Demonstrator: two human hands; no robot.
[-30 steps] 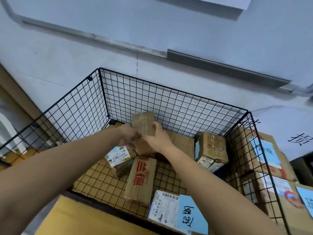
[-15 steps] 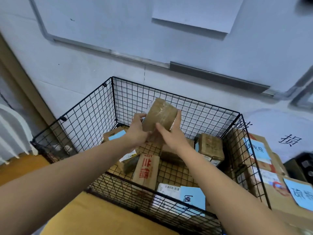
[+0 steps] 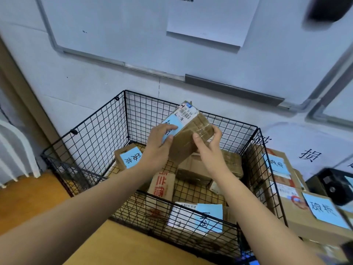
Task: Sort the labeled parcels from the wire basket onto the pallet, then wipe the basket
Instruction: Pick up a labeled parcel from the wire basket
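Left hand [image 3: 160, 142] and right hand [image 3: 208, 145] grip one labeled parcel [image 3: 191, 138] above the wire basket [image 3: 99, 131]. Several parcels [image 3: 129, 157] lie inside: sorting seems partway, wiping not yet begun.

Black wire-grid basket [image 3: 99, 134] open above; brown cardboard parcels [image 3: 162, 183] crowd its floor; small bare gap, seemingly, centre-right.

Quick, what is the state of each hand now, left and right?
Left hand: grips the parcel, fingers across its blue label.
Right hand: grips the same parcel at its brown end.
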